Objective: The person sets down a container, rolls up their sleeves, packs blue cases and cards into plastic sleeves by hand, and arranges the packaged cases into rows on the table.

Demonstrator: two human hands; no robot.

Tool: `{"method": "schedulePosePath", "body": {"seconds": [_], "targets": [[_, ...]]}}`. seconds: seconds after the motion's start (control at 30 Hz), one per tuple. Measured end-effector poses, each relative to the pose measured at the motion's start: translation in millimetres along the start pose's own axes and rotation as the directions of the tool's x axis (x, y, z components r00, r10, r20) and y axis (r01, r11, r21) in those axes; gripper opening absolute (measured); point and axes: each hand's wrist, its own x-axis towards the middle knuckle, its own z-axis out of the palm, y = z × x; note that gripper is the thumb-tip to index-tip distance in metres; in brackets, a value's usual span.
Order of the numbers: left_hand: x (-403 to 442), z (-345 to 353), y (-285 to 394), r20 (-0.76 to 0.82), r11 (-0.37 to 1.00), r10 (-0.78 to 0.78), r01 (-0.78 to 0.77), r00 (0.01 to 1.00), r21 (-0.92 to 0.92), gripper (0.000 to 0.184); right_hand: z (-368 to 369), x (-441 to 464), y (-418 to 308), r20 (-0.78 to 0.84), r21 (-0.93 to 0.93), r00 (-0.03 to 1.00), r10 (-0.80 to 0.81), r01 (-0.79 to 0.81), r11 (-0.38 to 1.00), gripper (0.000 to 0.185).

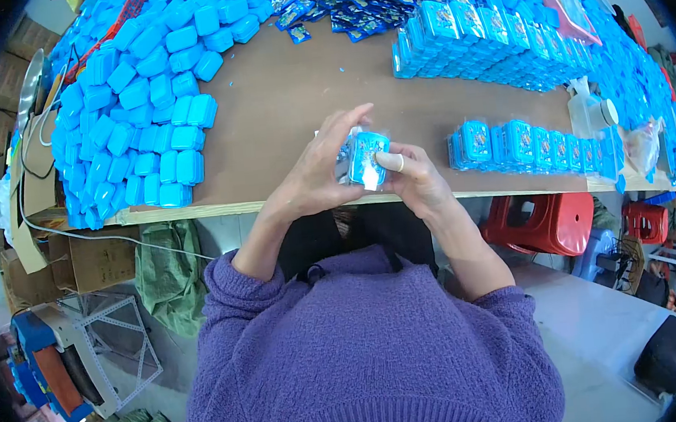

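Observation:
Above the table's near edge, both hands hold a small light-blue plastic box (368, 155) with a printed picture on its front. My left hand (310, 171) wraps round the box's left side, its index finger raised above the top. A strip of clear plastic seems to show beside the box on that side. My right hand (417, 181) grips the right side, with the thumb, which bears a pale band, pressed on the printed face. The other right fingers are partly hidden behind the box.
Plain blue boxes (152, 90) lie heaped at left. Dark-blue printed packets (360, 4) spread at the back. Printed boxes stand stacked (492, 41) at back right and in a row (517, 143) nearer. A clear bottle (590, 108) stands right; a red stool (544, 221) is below.

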Motion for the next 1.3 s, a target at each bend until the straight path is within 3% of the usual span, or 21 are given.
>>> {"method": "schedulePosePath", "body": {"seconds": [0.2, 0.37, 0.53, 0.63, 0.67, 0.77, 1.03, 1.17, 1.3], "targets": [[12, 5, 9, 0.061, 0.988, 0.090, -0.097, 0.994, 0.124, 0.085, -11, -5, 2, -0.041, -0.049, 0.999, -0.001, -0.001, 0.999, 0.033], [23, 18, 19, 0.146, 0.998, 0.030, -0.039, 0.989, 0.057, 0.081, -19, -17, -4, -0.061, -0.045, 0.998, -0.033, 0.031, 0.999, 0.034], [40, 37, 26, 0.084, 0.998, 0.051, -0.055, 0.995, 0.040, 0.081, -35, -33, -3, -0.111, 0.055, 0.990, -0.087, 0.093, 0.994, 0.037], [55, 50, 33, 0.015, 0.999, 0.036, -0.036, 0.999, 0.024, 0.081, -49, -54, 5, 0.084, 0.111, 0.981, -0.176, 0.166, 0.980, 0.035], [63, 59, 32, -0.008, 0.998, 0.068, -0.068, 0.998, 0.019, 0.082, -53, -59, 8, 0.083, 0.107, 0.980, -0.179, 0.170, 0.980, 0.035], [85, 87, 31, -0.056, 0.991, 0.130, -0.130, 0.990, 0.009, 0.083, -65, -73, 21, 0.317, -0.080, 0.948, -0.041, 0.070, 0.994, 0.030], [116, 126, 29, -0.031, 0.982, 0.191, -0.191, 0.981, 0.013, 0.081, -66, -82, 31, 0.227, -0.161, 0.974, 0.021, 0.017, 0.987, 0.025], [116, 127, 30, -0.014, 0.987, 0.158, -0.158, 0.987, -0.005, 0.080, -65, -80, 28, 0.190, -0.175, 0.982, 0.014, 0.020, 0.984, 0.036], [112, 124, 35, -0.006, 0.993, 0.114, -0.114, 0.993, -0.026, 0.082, -64, -78, 27, 0.175, -0.159, 0.984, 0.016, 0.012, 0.987, 0.034]]}}
